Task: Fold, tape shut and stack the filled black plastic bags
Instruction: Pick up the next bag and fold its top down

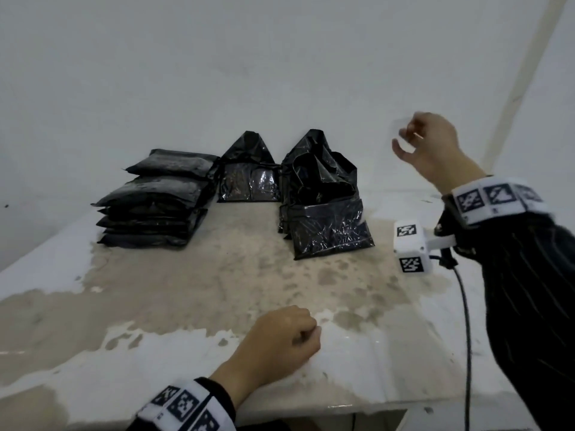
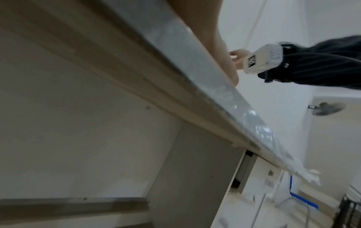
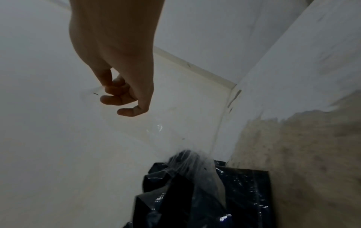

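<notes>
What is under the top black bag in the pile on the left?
Under the top flat black plastic bag lie more folded black bags, stacked on the worn white table. What fills them is covered.

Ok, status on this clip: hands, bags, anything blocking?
Right hand raised, pinching clear tape. Left hand fisted on table. Stack left; unsealed bags waiting. Nothing blocking.

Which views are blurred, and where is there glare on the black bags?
Head view: dim, even light; the right hand is slightly motion-blurred, and glare speckles the nearest bag. Left wrist view: mostly table edge, soft and smeared. Right wrist view: the clear tape is nearly invisible, with small highlights.
</notes>
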